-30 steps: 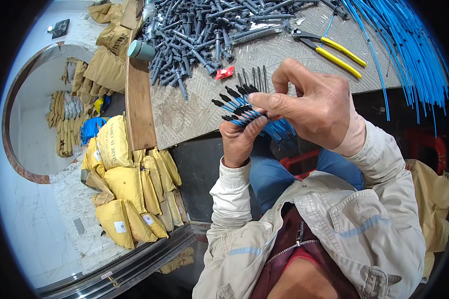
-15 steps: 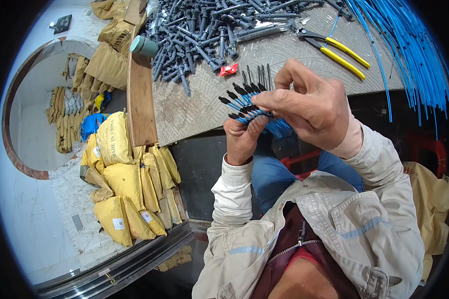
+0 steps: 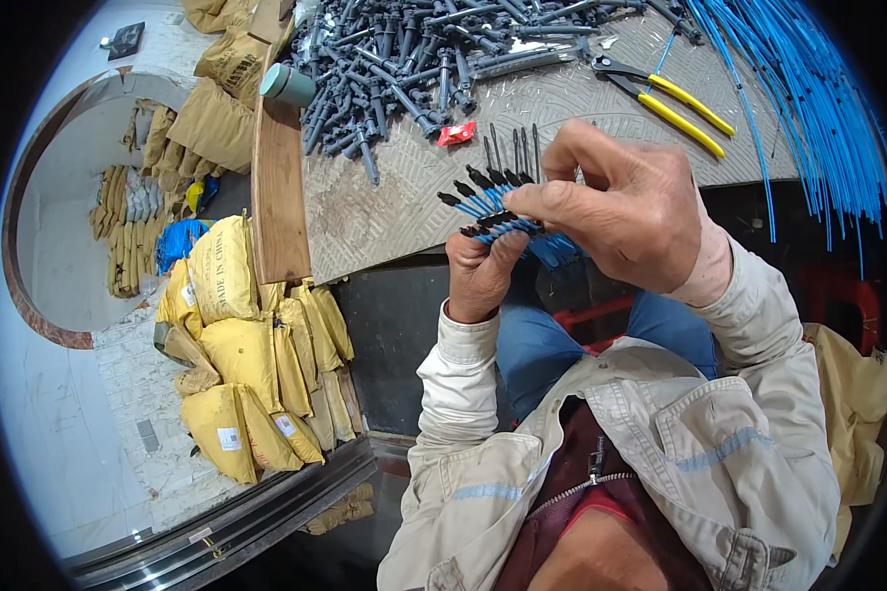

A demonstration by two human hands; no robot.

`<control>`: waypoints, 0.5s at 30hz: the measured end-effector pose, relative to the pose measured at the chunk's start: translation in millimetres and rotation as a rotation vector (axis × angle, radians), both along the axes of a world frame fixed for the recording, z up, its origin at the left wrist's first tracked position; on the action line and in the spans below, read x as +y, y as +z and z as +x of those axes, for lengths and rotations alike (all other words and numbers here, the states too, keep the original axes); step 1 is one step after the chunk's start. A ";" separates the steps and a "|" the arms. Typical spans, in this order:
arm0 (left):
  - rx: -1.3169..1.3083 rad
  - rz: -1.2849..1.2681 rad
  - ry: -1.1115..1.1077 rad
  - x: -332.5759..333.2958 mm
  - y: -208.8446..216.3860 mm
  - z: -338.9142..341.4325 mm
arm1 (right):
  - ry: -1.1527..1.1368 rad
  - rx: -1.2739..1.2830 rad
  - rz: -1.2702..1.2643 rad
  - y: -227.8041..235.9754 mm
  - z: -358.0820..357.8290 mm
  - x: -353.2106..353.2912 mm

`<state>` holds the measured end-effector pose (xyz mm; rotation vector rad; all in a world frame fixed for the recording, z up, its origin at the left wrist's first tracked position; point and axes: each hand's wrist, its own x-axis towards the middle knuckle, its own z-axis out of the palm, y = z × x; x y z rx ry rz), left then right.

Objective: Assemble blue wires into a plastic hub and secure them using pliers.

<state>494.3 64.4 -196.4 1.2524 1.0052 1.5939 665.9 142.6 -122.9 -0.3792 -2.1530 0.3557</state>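
My left hand (image 3: pixel 479 281) is closed around a bundle of thin blue tubes (image 3: pixel 559 250), held just off the table's near edge. Black fittings (image 3: pixel 477 179) fan out from the tube ends, and several carry thin dark stems pointing up. My right hand (image 3: pixel 640 212) comes in from the right, thumb and forefinger pressed together at the black fittings. Whatever sits between those fingertips is too small and hidden to make out. Beneath my hands, the tubes' lower ends hang over my lap.
A heap of grey plastic bolt-like parts (image 3: pixel 389 84) covers the table's far side. Yellow-handled pliers (image 3: pixel 680 122) lie at right, beside long blue tubes (image 3: pixel 827 128) overhanging the edge. A red packet (image 3: pixel 456 134) and green cup (image 3: pixel 288 86) are nearby; yellow sacks (image 3: pixel 251 355) stand left.
My right hand has shifted slightly right along with the fanned fittings, its fingertips still at them. My left hand keeps its hold on the bundle.
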 end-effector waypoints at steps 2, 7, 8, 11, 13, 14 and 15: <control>0.013 -0.011 -0.004 -0.3 -0.7 -1.7 | -0.006 0.022 -0.032 -0.8 -1.1 -4.6; 0.066 0.009 -0.003 -1.2 -2.8 -6.5 | 0.032 0.056 -0.095 -2.0 -2.2 -5.6; 0.078 -0.003 -0.010 -2.2 -1.8 -7.3 | 0.048 0.066 -0.112 -2.5 -2.6 -5.5; 0.080 -0.015 -0.014 -3.5 1.4 -6.9 | 0.094 0.094 -0.163 -4.2 -3.9 -4.1; 0.057 -0.019 -0.016 -2.7 7.3 -4.0 | 0.133 0.124 -0.198 -7.5 -4.8 -1.5; 0.055 -0.018 -0.016 -1.7 10.2 -2.2 | 0.171 0.156 -0.236 -9.4 -5.0 0.0; 0.051 -0.003 -0.037 -0.2 13.3 0.1 | 0.208 0.188 -0.275 -10.2 -4.7 0.7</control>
